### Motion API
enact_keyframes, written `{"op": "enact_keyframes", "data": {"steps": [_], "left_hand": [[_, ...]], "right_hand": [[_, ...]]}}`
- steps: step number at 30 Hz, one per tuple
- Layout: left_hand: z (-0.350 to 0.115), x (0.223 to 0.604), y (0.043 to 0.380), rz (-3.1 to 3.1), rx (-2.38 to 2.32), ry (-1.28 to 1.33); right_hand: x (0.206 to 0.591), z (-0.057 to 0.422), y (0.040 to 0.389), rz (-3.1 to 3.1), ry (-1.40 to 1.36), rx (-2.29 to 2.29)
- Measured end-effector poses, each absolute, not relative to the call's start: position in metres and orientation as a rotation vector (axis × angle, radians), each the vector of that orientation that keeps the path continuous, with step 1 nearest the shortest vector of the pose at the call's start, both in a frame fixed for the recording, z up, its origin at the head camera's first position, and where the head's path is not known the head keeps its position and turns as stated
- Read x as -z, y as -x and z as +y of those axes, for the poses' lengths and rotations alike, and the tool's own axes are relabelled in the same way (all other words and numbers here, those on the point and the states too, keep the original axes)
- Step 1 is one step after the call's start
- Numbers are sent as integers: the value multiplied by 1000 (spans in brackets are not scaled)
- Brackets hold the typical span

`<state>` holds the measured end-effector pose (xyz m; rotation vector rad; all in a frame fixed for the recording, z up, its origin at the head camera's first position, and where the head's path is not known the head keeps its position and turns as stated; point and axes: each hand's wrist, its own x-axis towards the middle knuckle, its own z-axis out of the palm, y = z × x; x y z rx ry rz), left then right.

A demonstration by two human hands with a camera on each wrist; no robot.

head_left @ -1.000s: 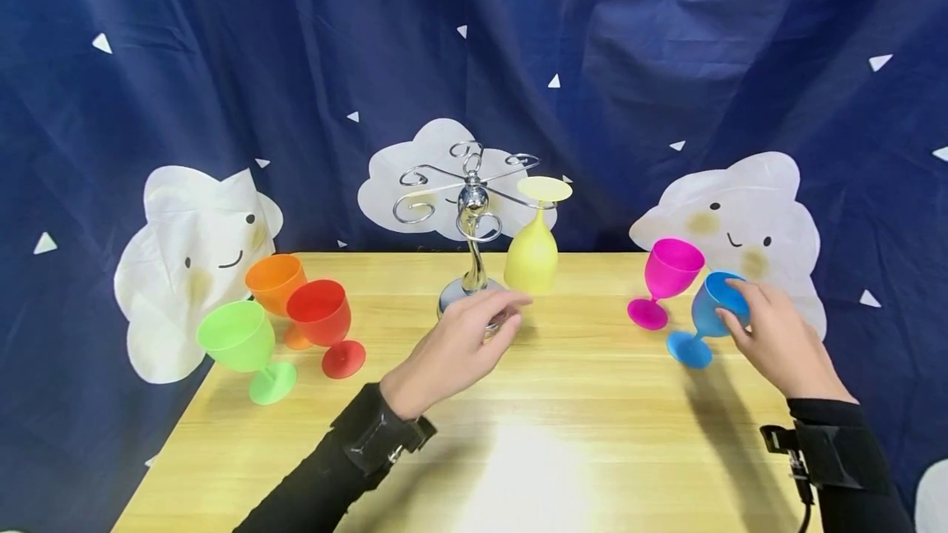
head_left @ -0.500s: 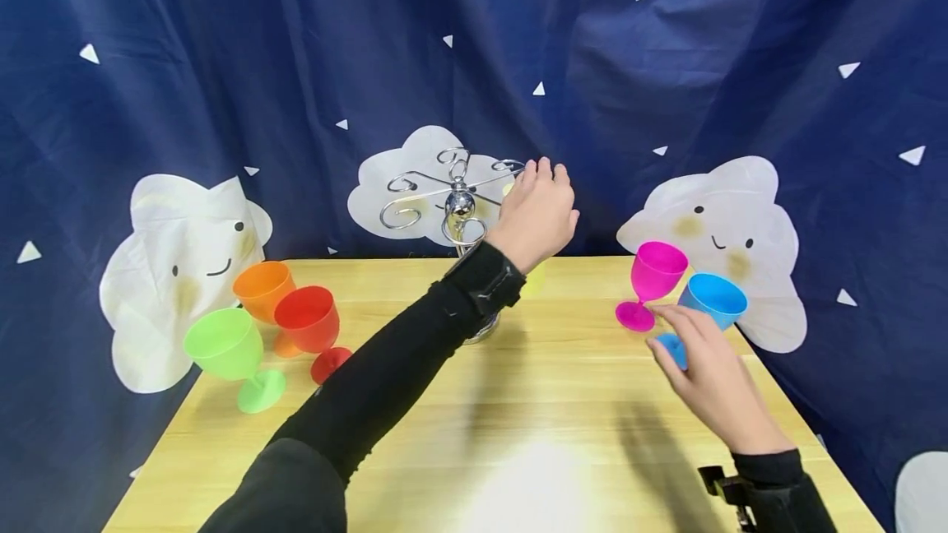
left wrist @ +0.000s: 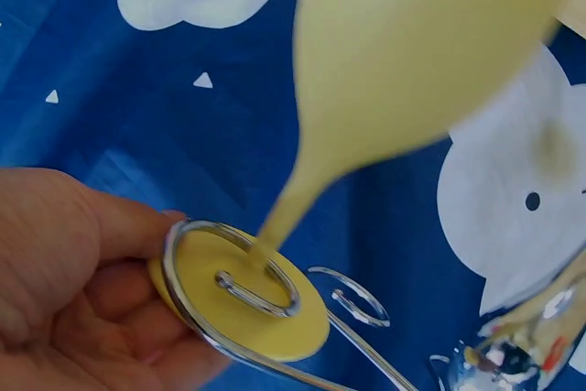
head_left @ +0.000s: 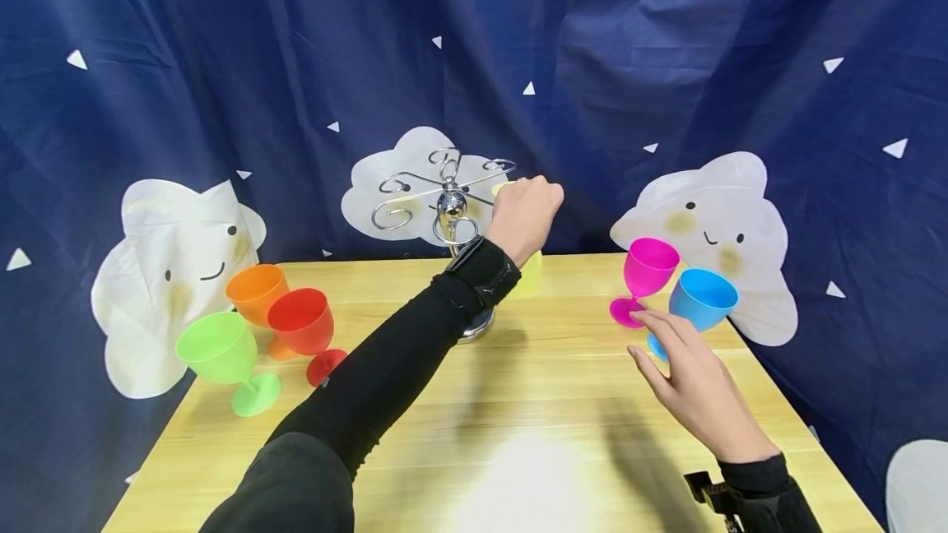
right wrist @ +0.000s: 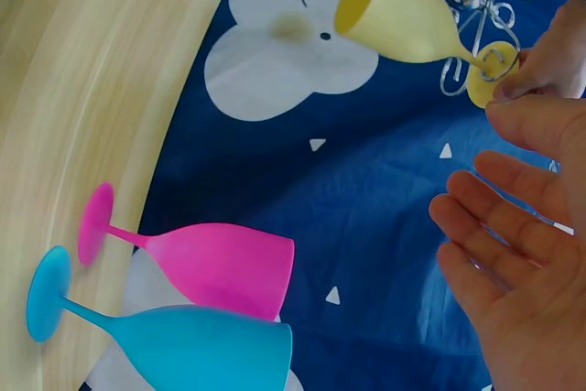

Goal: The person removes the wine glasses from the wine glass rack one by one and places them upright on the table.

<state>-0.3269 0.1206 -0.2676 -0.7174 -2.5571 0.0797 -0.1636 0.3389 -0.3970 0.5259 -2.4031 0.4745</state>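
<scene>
A yellow plastic goblet (left wrist: 403,52) hangs upside down from a curled arm of the chrome glass rack (head_left: 451,202). My left hand (head_left: 524,216) holds the edge of its round base (left wrist: 293,336), with the thumb beside the chrome curl; the head view mostly hides this goblet behind the hand. Fingers spread, my right hand (head_left: 696,385) hovers in front of an upright blue goblet (head_left: 704,298) and holds nothing. Beside the blue one stands a magenta goblet (head_left: 649,267). The right wrist view shows a gap between that hand and both goblets.
At the left of the wooden table (head_left: 563,401) stand an orange goblet (head_left: 257,293), a red goblet (head_left: 299,321) and a light green goblet (head_left: 217,348). A blue curtain (head_left: 415,48) with white clouds hangs behind the table.
My left hand has risen from before the rack's foot to the yellow goblet's base and its fingers have closed there. My right hand has let go of the blue goblet's rim and drawn back.
</scene>
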Motion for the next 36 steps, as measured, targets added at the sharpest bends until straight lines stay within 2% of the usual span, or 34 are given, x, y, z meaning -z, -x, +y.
{"op": "enact_keyframes", "data": {"steps": [11,23,36], "left_hand": [[107,271,319,-2377,-205,901],[80,266,302,-2312,-222,978],[53,247,334,-2423,-160,912]], "right_hand": [[394,336,163,-2420,-505,-477],[393,335,165,-2427,-505,-479],[388,331,165,-2412,-513,-453]]}}
